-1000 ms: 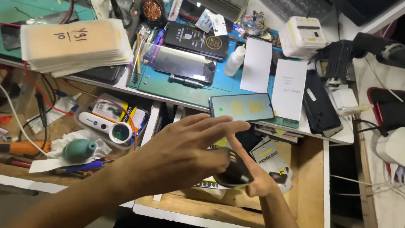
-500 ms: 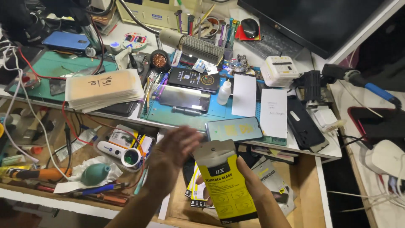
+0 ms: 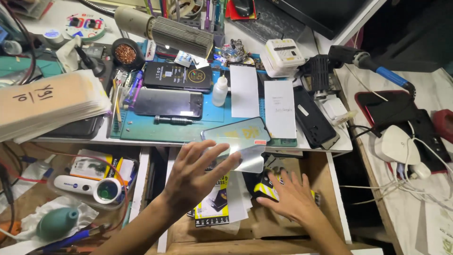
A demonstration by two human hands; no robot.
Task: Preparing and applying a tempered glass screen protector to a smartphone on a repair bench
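Cluttered bench (image 3: 141, 134): left hand (image 3: 196, 177) holds glass sheet (image 3: 245, 153); right hand (image 3: 292, 198) in drawer (image 3: 337, 198).

yellow-black packet (image 3: 264, 189) half under right hand (image 3: 290, 200)

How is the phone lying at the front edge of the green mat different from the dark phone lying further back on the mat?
The front phone has a lit, bluish screen; the dark phone has a black screen showing only reflections. The front phone lies tilted at the mat's front edge, just beyond the left hand and its clear glass sheet; the dark phone lies nearly straight, further back, with nothing near it but a screwdriver. Both lie flat, screen up.
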